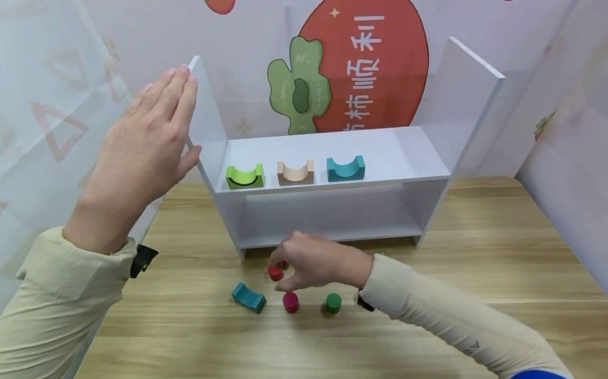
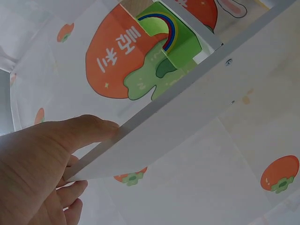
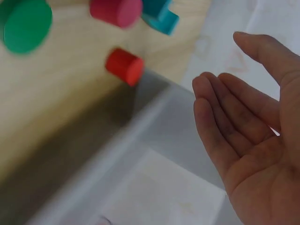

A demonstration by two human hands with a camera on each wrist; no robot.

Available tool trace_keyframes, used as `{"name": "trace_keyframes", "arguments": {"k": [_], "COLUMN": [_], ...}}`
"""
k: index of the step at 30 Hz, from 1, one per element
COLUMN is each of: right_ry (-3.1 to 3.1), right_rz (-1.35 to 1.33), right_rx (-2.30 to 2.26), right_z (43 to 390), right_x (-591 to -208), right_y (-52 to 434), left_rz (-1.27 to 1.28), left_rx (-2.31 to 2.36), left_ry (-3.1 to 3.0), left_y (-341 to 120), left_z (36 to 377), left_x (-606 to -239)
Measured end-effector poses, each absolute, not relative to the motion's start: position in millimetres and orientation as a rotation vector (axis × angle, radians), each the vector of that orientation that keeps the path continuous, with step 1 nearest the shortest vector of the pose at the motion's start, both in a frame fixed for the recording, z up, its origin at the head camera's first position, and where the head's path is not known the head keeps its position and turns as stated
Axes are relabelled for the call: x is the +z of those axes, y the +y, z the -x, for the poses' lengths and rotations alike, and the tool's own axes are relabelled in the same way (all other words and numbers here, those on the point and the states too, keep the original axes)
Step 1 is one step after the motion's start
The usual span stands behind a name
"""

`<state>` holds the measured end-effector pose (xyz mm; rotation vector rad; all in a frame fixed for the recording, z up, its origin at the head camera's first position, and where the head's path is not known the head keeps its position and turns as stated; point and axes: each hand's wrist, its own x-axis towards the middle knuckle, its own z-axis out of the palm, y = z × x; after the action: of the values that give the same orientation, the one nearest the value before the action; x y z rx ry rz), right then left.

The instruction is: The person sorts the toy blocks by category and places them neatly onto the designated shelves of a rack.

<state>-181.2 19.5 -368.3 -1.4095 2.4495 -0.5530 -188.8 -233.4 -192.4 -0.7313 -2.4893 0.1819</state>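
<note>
My left hand (image 1: 143,146) is up at the left side panel (image 2: 159,133) of a white shelf unit (image 1: 402,148). In the left wrist view the thumb lies on the panel's edge, with the other fingers on its far side, so the hand holds it. My right hand (image 1: 316,261) is low in front of the unit, thumb and fingers apart, close to a small red cylinder (image 1: 275,273). Its palm holds nothing in the right wrist view. Nearby on the table stand a magenta cylinder (image 1: 290,302), a green cylinder (image 1: 333,303) and a teal block with a curved hollow (image 1: 248,298).
On the middle shelf stand three hollowed blocks in a row: lime green (image 1: 245,178), pale wood (image 1: 295,173) and teal (image 1: 345,169). The right side panel (image 1: 462,101) rises above them. Walls printed with persimmons enclose the wooden table (image 1: 236,371).
</note>
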Motion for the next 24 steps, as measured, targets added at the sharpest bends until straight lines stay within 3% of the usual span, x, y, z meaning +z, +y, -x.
{"name": "trace_keyframes", "arguments": {"k": [13, 24], "right_ry": [2.583, 2.733], "right_rz": [1.252, 1.188], "right_rx": [-0.609, -0.631], "right_z": [167, 154], "right_x": [-439, -466], "right_y": [-14, -32], "left_rz": [0.728, 0.732], "left_rx": [0.171, 0.174], "left_ry": [-2.475, -2.462], "left_y": [-234, -234], "left_z": [189, 189], "left_x": [-193, -194]}}
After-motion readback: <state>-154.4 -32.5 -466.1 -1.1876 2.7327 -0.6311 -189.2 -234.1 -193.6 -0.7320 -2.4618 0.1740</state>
